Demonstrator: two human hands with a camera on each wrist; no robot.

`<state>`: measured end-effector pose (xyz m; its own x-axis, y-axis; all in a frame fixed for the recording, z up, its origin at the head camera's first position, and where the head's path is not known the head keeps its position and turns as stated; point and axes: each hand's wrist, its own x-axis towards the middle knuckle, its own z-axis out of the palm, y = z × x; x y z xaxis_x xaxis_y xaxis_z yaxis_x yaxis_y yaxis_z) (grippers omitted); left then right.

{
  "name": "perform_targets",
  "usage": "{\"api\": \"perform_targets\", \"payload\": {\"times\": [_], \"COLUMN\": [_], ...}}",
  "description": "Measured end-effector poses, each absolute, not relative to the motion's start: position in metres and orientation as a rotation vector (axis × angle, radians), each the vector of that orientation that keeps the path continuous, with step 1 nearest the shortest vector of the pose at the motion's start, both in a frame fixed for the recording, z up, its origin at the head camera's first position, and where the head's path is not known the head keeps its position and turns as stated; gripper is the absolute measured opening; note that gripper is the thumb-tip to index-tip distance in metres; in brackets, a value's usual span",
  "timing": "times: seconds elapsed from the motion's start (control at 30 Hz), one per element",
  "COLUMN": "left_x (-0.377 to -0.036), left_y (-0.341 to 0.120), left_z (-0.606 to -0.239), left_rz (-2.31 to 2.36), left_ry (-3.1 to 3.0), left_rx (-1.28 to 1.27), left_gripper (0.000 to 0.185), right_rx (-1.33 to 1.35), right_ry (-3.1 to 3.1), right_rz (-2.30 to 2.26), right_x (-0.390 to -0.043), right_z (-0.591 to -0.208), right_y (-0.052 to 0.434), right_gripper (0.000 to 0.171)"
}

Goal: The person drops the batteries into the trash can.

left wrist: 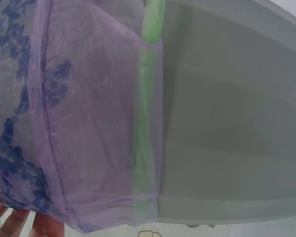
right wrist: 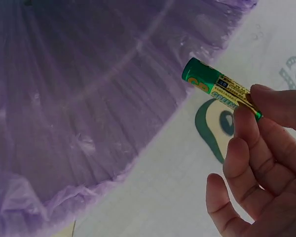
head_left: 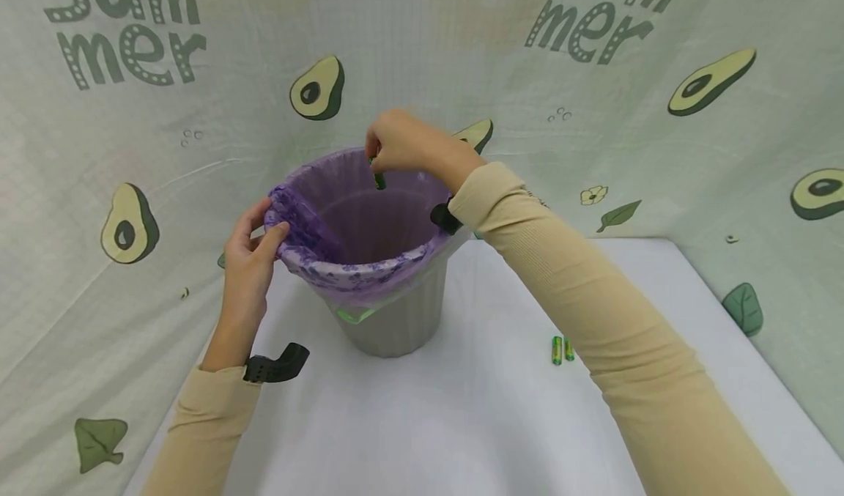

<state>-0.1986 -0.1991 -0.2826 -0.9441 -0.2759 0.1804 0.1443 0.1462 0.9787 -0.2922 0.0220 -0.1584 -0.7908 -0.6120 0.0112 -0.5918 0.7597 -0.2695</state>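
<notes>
A grey bin (head_left: 395,320) stands on the white desk (head_left: 461,423), lined with a purple bag (head_left: 356,217) whose printed edge is folded over the rim. The person's left hand (head_left: 249,261) is at the near-left side of the rim, thumb and fingers pinching the folded bag edge; this grip is clenched on the bag. In the left wrist view the bag hangs over the bin's ribbed grey wall, with a green drawstring band (left wrist: 144,123) running down under the film, and fingertips (left wrist: 19,223) show at the bottom corner.

The right hand (head_left: 405,144) is held above the open mouth of the bin, toward its far side. Its grip grasps a green battery (right wrist: 219,88) by one end between thumb and fingertips, the free end pointing out over the bag's interior. In the head view the battery (head_left: 379,181) hangs down below the fingers, above the opening and clear of the bag.

Two more batteries (head_left: 562,349) lie side by side on the desk to the right of the bin, well apart from it. A backdrop cloth (head_left: 692,115) printed with avocados surrounds the desk.
</notes>
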Motion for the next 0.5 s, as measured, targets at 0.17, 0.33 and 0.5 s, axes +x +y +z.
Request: {"api": "perform_targets", "payload": {"times": [0.17,0.33,0.5], "left_x": [-0.198,-0.198,-0.198], "left_y": [-0.198,-0.198,-0.199], "left_z": [-0.283,-0.282,-0.283], "left_rz": [-1.861,-1.861,-1.861], "left_ry": [-2.111,-2.102,-2.096], "left_rx": [0.123,0.123,0.125], "left_gripper": [0.051,0.05,0.049], "right_rx": [-0.945,-0.926,-0.928], "right_ry": [2.935,3.022,3.051], "right_rz": [-0.362,-0.395,-0.456], "right_x": [-0.292,-0.291,-0.293], "right_z": [-0.156,-0.155,-0.158], "right_y": [0.011,0.01,0.014], "right_gripper": [0.028,0.029,0.028]}}
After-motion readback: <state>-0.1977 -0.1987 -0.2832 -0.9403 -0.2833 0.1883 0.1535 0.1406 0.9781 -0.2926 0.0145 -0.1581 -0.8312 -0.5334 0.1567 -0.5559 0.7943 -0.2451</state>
